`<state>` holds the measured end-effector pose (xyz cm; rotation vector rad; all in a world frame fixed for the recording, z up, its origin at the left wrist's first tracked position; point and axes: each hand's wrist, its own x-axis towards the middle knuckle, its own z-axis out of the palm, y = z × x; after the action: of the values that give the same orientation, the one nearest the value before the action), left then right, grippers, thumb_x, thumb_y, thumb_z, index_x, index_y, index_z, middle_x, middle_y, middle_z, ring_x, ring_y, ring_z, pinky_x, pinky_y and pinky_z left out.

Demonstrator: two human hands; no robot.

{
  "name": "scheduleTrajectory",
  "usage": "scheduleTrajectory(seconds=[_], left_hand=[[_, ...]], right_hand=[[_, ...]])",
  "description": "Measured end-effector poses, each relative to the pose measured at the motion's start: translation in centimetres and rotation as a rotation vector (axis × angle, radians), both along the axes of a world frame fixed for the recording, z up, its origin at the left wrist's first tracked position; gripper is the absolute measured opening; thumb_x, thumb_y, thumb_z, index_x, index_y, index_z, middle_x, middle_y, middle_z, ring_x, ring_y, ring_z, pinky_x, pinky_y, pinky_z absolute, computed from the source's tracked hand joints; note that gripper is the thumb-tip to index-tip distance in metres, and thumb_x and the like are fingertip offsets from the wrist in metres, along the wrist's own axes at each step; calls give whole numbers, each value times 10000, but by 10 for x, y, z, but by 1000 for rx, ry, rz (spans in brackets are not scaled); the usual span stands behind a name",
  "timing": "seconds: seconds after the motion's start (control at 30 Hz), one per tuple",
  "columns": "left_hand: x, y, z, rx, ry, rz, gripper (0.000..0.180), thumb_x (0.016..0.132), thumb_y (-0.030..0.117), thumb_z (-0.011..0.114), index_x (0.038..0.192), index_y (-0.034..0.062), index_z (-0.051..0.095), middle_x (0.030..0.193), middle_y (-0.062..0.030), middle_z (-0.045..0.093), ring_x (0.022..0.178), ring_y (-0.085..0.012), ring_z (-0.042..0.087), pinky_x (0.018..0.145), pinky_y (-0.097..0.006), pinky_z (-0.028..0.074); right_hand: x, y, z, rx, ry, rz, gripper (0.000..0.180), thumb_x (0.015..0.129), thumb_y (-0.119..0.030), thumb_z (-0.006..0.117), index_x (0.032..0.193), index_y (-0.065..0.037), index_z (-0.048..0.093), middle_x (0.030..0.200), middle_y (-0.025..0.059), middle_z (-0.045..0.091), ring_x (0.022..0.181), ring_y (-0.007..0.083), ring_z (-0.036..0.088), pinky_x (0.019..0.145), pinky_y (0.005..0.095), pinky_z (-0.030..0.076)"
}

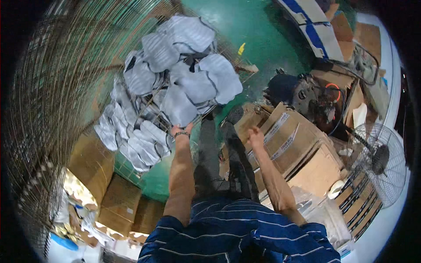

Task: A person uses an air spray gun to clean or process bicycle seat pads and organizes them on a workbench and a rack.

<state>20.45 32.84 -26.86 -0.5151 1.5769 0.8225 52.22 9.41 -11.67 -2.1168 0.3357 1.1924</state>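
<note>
My left hand [181,130] is closed at the near rim of a wire cart [202,117], right against the lower edge of a grey padded piece [179,105]. Its fingertips are partly hidden there. Heaped on and in the cart are several more grey padded pieces [160,51] with dark edging, some ribbed. Off to the right, my right hand [256,136] hangs in the air, fingers loosely curled and apart, with nothing visible in it. It is nearest to the flattened cardboard boxes [280,131].
Tall wire racks [57,96] line the left side. Open cardboard boxes [118,204] stand at the lower left. On the right are a floor fan [378,160], a dark machine [302,94] and blue-and-white boxes [316,33]. A yellow object [241,48] shows beyond the cart over the green floor [263,26].
</note>
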Motion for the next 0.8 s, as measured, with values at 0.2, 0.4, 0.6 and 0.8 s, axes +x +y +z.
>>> scheduleTrajectory(seconds=[0.2,0.4,0.6,0.8], left_hand=[[0,19,13,-155,123,-37,597,880,168,514,1444,-10,434,1478,-197,487,1245,-479,533,1023,-723,490],[22,24,59,-186,-94,-126,585,813,61,448,1355,-152,394,1381,-291,507,1306,-574,487,1005,-767,469],[-7,24,32,-409,-85,-1044,487,898,139,444,1317,-103,502,1321,-209,599,1215,-504,609,917,-682,538],[-24,12,23,-247,507,-2531,451,927,317,517,1169,-9,713,1083,-233,741,1098,-435,692,921,-491,558]], right_hand=[[-36,-37,77,2,100,-200,590,894,-113,610,1450,50,499,1089,69,689,826,161,676,604,280,540],[-97,-54,95,-20,50,-397,574,901,-41,604,1450,73,482,1026,76,708,758,138,653,567,262,506],[-147,-72,67,59,194,-576,526,975,-157,668,1451,5,515,898,1,681,713,97,612,545,227,481],[-192,-104,54,106,120,-558,463,958,-248,711,1356,-34,608,1084,59,704,862,143,681,653,275,541]])
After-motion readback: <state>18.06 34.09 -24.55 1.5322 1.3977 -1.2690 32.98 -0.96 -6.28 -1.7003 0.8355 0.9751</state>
